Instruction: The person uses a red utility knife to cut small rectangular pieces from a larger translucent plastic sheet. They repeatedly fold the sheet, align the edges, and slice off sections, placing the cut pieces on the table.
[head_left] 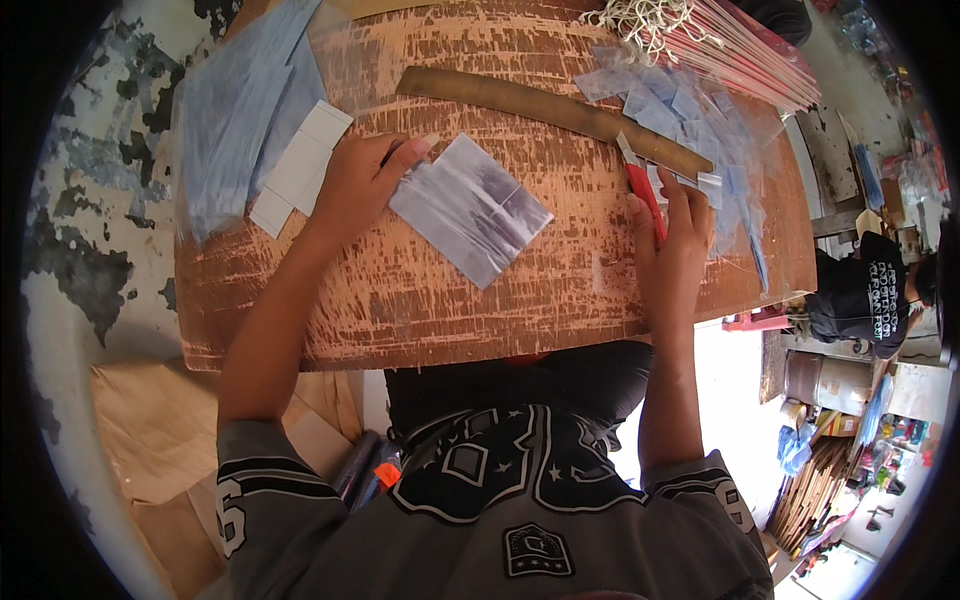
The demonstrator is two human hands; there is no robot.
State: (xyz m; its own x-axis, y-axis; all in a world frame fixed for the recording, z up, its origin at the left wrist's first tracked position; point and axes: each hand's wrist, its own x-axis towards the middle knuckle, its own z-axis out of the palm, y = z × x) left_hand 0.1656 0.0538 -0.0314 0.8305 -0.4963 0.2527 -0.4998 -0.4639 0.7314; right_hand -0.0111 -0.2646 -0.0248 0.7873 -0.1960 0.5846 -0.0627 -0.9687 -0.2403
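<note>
My left hand (362,182) is closed on the upper left corner of a shiny clear plastic piece (475,215). The piece lies flat and askew on the worn wooden table, with creases and glare across it. Under and beside that hand is a white card strip (300,165) marked with lines. My right hand (677,235) grips a red utility knife (645,195), its blade out and pointing away from me. The blade tip is against or just over a long brown straightedge (530,105), which lies slantwise beyond both hands.
Long bluish plastic sheets (245,130) cover the table's left side. Small cut plastic pieces (690,115) are heaped at the right, near a bundle of pink sticks with white strings (710,45). A person in a black shirt (870,290) is off to the right. Brown paper (150,430) lies lower left.
</note>
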